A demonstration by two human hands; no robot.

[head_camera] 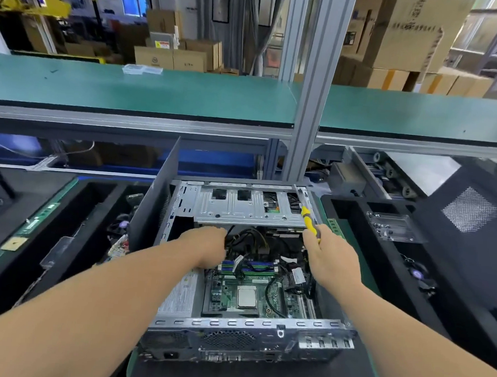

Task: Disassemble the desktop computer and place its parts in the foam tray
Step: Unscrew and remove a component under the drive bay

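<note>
Green matting covers the bench (pixel 347 233) and the shelf (pixel 159 93) above it, with stacked cartons (pixel 174 56) behind.

On the bench, the left hand (pixel 208 246) reaches into the open computer (pixel 235 275), its fingers curled around a bundle of black cables (pixel 246 238) just below the drive cage (pixel 240 208). The right hand (pixel 329 257) grips a yellow-and-black screwdriver (pixel 309 222), whose shaft points up toward the cage's right end; whether the tip touches metal I cannot tell.

Below the hands lies the motherboard (pixel 234 293), with blue and green memory slots (pixel 250 266) near the left wrist and a bare square processor (pixel 246 296) nearer the viewer. A power supply (pixel 179 295) with a white label sits at the board's left. The case's rear panel (pixel 245 344) faces the viewer, and its dark side wall (pixel 155 199) stands upright at left.

Black foam trays flank the case: the left tray (pixel 69 249) holds a green memory stick (pixel 36 220) and small parts; the right tray (pixel 383 256) holds a clear plastic piece (pixel 391 227) and a fan (pixel 417 273). A black side panel (pixel 473 233) with a mesh patch leans at far right.
</note>
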